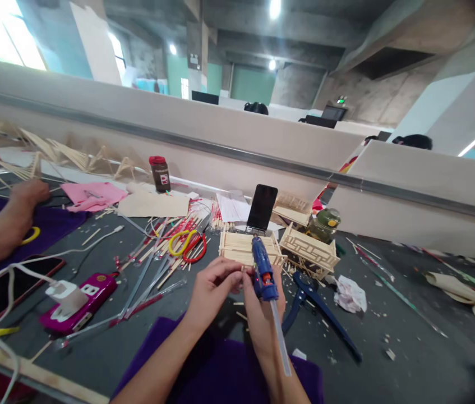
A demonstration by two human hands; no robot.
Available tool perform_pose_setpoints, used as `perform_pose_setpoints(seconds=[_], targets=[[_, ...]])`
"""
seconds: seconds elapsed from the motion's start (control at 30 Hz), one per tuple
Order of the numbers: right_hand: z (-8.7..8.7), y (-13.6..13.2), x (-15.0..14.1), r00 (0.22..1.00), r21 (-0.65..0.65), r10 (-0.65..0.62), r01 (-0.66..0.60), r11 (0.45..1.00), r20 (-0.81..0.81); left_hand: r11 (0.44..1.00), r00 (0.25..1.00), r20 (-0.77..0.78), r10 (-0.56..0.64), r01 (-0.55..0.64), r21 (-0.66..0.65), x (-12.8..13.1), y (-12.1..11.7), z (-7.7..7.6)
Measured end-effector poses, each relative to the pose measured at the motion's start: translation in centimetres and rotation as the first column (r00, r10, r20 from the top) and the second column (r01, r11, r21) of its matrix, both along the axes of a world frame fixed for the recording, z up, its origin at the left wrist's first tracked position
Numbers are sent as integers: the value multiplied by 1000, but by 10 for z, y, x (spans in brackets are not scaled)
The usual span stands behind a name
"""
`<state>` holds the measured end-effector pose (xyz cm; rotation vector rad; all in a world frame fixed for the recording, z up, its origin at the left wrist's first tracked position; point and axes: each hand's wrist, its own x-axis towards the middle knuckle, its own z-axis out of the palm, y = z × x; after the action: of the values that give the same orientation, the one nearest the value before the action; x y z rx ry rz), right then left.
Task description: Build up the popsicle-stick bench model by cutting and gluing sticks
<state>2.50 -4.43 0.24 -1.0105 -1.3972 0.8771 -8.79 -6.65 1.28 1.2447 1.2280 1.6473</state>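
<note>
My right hand (256,294) is closed round a blue hot glue gun (266,268), whose nozzle points away from me. A translucent glue stick (281,339) sticks out of its back end. Close beside it, my left hand (217,283) has its thumb and fingers pinched together near the right thumb; anything between them is too small to make out. Just beyond my hands lies a slatted piece of thin wooden sticks (237,245), partly hidden by the glue gun. To its right stands a small stick-built frame (309,247) with lattice sides.
Blue-handled pliers (304,292) and crumpled paper (350,293) lie right. A phone (262,206) stands behind the sticks. Scissors (189,245), loose sticks, a magenta power strip (79,303) and white cable lie left. Another person's hand (29,193) is at far left. A partition (220,134) runs behind.
</note>
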Motion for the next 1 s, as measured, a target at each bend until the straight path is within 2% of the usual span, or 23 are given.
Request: perform_pose_setpoints(seconds=[0.1, 0.2, 0.3, 0.37, 0.43, 0.5, 0.57, 0.7, 0.8, 1.0], targets=[[4, -6, 5, 997, 10, 40, -40, 999, 62, 999, 979, 200, -31, 38, -29, 3, -2, -8], [6, -16, 16, 993, -10, 61, -60, 998, 103, 997, 963, 264, -54, 65, -32, -3, -2, -10], [5, -26, 31, 996, -165, 51, -39, 985, 69, 998, 942, 335, 26, -3, -69, -6, -1, -13], [2, -30, 40, 998, -315, 67, -70, 947, -20, 990, 914, 394, 95, -44, -136, -5, -1, -16], [-2, -28, 44, 983, -406, 140, -176, 897, -117, 980, 894, 428, 132, -52, -194, -2, 0, -18], [-7, -24, 44, 959, -461, 189, -268, 846, -211, 972, 881, 446, 158, -60, -226, 0, 0, -19], [-10, -19, 42, 938, -503, 183, -315, 805, -295, 965, 857, 479, 188, -71, -251, 0, -1, -18], [-12, -13, 40, 904, -525, 176, -375, 764, -390, 943, 789, 568, 233, -40, -331, -5, -3, -17], [-12, -11, 41, 904, -543, 162, -373, 752, -396, 933, 788, 568, 239, -23, -360, -9, -2, -18], [-10, -9, 37, 893, -582, 195, -418, 698, -406, 938, 851, 466, 242, -81, -338, -8, 0, -22]])
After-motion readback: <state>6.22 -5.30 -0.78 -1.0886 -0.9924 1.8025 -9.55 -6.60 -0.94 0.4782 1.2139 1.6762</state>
